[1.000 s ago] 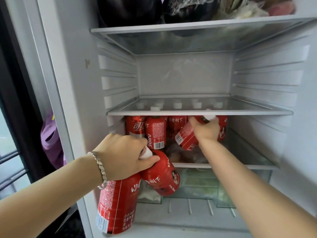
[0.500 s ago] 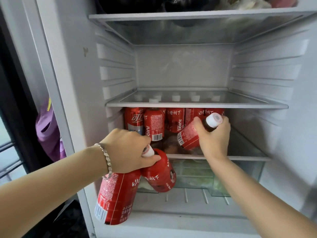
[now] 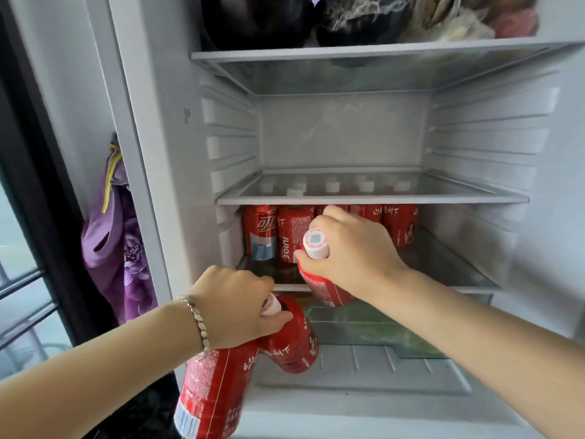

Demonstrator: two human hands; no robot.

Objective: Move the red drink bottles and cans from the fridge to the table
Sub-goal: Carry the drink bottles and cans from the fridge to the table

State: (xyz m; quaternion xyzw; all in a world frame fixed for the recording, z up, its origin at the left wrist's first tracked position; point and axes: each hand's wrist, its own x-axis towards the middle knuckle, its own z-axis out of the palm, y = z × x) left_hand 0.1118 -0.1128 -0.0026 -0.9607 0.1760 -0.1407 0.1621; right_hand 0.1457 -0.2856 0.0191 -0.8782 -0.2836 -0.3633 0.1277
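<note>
My left hand [image 3: 235, 307] grips two red bottles by their necks in front of the open fridge: one [image 3: 210, 396] hangs down at the lower left, the other [image 3: 292, 339] tilts to the right, its white cap between my fingers. My right hand [image 3: 354, 251] holds a third red bottle [image 3: 326, 288] by its neck, white cap toward me, just at the front edge of the lower glass shelf [image 3: 468, 274]. Behind it stand a red can [image 3: 261, 232] at the left and several red bottles [image 3: 294, 234], their tops hidden by the shelf above.
The glass shelf [image 3: 474, 198] above the drinks sits low over their caps. Dark bags of food fill the top shelf [image 3: 348, 55]. A vegetable drawer [image 3: 380, 327] lies below. A purple floral cloth [image 3: 117, 248] hangs left of the fridge, beside a window.
My right hand has pulled its bottle out from under the shelf toward me, turning the cap to face me. My view has dropped, so the top shelf shows again. The left hand still holds its two bottles.
</note>
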